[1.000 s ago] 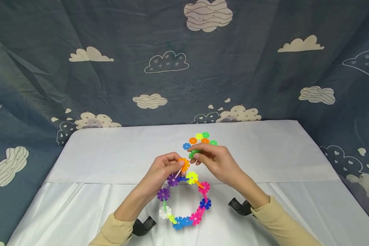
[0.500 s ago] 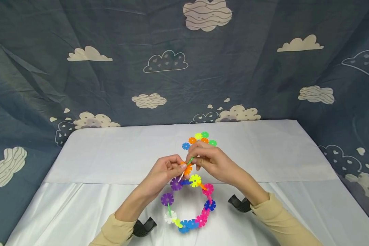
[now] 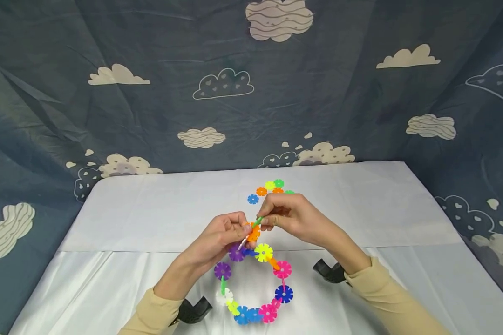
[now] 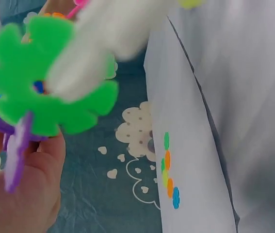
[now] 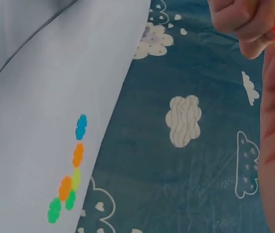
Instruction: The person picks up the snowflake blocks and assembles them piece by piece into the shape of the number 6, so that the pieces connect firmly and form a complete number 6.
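Observation:
In the head view my left hand (image 3: pixel 215 239) pinches an orange flower-shaped linking disc (image 3: pixel 254 233) between thumb and fingers. My right hand (image 3: pixel 293 216) pinches a green disc (image 3: pixel 258 221), turned edge-on against the orange one's upper side; how deep the slots engage cannot be seen. From the left hand hangs a loop of joined discs, among them a yellow disc (image 3: pixel 263 252), a purple disc (image 3: pixel 222 271) and a dark blue disc (image 3: pixel 284 294). A white disc, edge-on, sits beside the orange one. Close to the left wrist camera are a large green disc (image 4: pixel 25 73) and a purple disc (image 4: pixel 18 150).
Several loose discs lie farther back on the white-covered table (image 3: pixel 151 209), including a blue disc (image 3: pixel 253 199) and an orange disc (image 3: pixel 261 191). A dark cloud-patterned curtain (image 3: pixel 318 102) stands behind. Black straps (image 3: pixel 194 310) show at both wrists.
My right hand has brought the green disc down and left, from apart to touching the orange disc, and turned it edge-on. The hanging loop has swung slightly. Loose discs stay put.

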Available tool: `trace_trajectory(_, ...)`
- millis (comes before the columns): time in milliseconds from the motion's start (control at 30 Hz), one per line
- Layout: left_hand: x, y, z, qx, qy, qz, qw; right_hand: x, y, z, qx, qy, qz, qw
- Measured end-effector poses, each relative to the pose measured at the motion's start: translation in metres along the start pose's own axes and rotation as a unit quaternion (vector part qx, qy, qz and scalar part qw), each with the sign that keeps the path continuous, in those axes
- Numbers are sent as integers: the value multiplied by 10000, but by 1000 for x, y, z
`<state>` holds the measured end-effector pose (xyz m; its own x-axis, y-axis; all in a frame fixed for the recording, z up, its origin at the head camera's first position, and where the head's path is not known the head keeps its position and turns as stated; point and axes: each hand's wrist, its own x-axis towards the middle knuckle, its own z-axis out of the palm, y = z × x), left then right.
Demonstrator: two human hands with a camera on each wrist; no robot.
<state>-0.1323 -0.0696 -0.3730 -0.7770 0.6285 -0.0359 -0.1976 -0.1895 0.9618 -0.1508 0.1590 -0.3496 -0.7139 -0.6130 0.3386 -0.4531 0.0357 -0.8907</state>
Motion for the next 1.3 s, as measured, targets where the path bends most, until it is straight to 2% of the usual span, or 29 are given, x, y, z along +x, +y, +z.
trace_trajectory(100,1,-3,-2,357,134,69,9993,1,6,-2,-97,19,55,9999)
trace_trajectory(233,1,-10,-3,857,499,-69,9950,1,21,-5,-792,498,460,9946)
trace_trajectory(367,0,-14,-2,1151,883,-189,9892,-2,42,-17,-1414,869,1173,9791)
trace_trajectory(467,-2,-15,0,1288,1081,-116,9857,-5,59,-32,-1515,981,1576,9709)
trace_trajectory(667,-5,-15,4,1436,1129,151,9831,-9,91,-59,-1663,1265,2074,9557)
trace_trajectory(767,-6,-15,4,1428,1098,237,9834,-9,106,-70,-2020,1389,2361,9403)
trace_trajectory(900,-6,-17,3,1385,1016,283,9847,-7,122,-79,-2478,1305,2738,9201)
trace_trajectory(1000,-5,-18,2,1371,984,303,9852,-3,130,-83,-2690,1019,2849,9144)
trace_trajectory(1167,-4,-18,1,1290,1026,278,9859,5,137,-86,-2938,543,2774,9131)
trace_trajectory(1300,-2,-18,1,1166,1002,242,9878,6,138,-87,-2698,615,2837,9181)
